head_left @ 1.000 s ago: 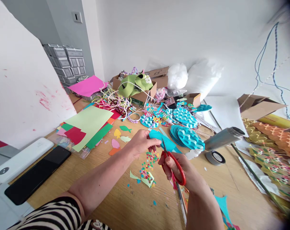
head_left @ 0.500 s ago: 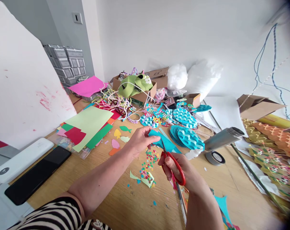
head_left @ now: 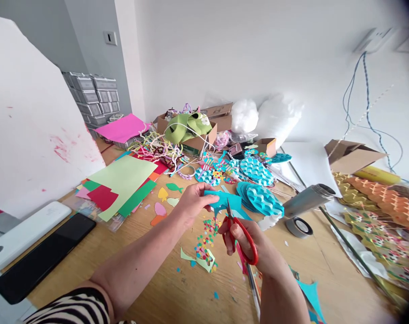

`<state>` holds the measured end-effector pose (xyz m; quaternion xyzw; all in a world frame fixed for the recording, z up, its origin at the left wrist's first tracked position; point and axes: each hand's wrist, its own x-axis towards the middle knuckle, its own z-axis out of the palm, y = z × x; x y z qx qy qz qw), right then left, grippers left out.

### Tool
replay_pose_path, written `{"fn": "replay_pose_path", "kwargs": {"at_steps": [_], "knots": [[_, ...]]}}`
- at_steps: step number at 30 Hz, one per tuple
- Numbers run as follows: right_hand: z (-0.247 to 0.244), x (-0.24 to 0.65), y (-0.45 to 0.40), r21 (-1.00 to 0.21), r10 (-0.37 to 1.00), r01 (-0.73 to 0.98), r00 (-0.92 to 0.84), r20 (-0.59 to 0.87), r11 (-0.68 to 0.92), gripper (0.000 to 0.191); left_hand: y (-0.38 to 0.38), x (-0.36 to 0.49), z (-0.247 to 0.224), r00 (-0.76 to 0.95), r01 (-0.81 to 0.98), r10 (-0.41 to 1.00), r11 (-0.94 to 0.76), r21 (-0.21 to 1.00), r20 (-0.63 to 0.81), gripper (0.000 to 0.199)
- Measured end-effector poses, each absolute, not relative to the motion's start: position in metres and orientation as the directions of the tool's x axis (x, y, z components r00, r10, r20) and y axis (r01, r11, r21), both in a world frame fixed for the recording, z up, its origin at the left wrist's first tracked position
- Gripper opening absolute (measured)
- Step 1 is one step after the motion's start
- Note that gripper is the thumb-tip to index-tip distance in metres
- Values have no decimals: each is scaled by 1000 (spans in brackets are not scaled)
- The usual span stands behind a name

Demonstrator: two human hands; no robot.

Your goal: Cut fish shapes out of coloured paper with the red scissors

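Observation:
My left hand (head_left: 193,201) pinches the left end of a piece of blue paper (head_left: 224,199) between thumb and fingers. In my right hand (head_left: 247,238) is a pair of red-handled scissors (head_left: 250,245), its blades pointing up against the paper's lower right part. Left of my wrist lie fish-shaped paper cutouts, among them a green fish (head_left: 174,187), a pink one (head_left: 160,209) and an orange one (head_left: 158,219). Below the hands are scattered paper dots (head_left: 204,243) and a pale green scrap (head_left: 204,264).
Coloured paper sheets (head_left: 123,175) and a black phone (head_left: 45,256) are on the left. Wavy blue discs (head_left: 265,200), a metal flask (head_left: 309,200) and its lid (head_left: 299,227) stand to the right. Behind are a box with green fabric (head_left: 184,128) and cords (head_left: 157,150).
The blue paper has turned flatter to view, and the scissors' blades now stand more upright at its lower right. The camera view has shifted slightly.

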<state>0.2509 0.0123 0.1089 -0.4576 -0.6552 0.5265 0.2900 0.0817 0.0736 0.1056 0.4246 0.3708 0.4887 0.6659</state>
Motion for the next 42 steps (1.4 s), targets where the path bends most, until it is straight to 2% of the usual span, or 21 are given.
{"fn": "replay_pose_path", "kwargs": {"at_steps": [8,12,22,31,42], "knots": [[106,256,13,-964,909,251,-416,-25,89,59,72,81,103,420,-251,903,216,944,-95,36],[108,254,13,-964,912,254,-410,-32,80,61,71,82,103,415,-186,904,198,962,-106,30],[107,252,10,-980,903,193,-427,-46,42,60,70,81,104,390,-198,918,154,968,-66,27],[112,253,11,-952,890,281,-455,-24,118,61,67,86,105,390,-222,916,193,956,-95,27],[111,254,11,-954,881,277,-471,-31,115,59,66,85,108,375,-177,921,184,967,-107,24]]}}
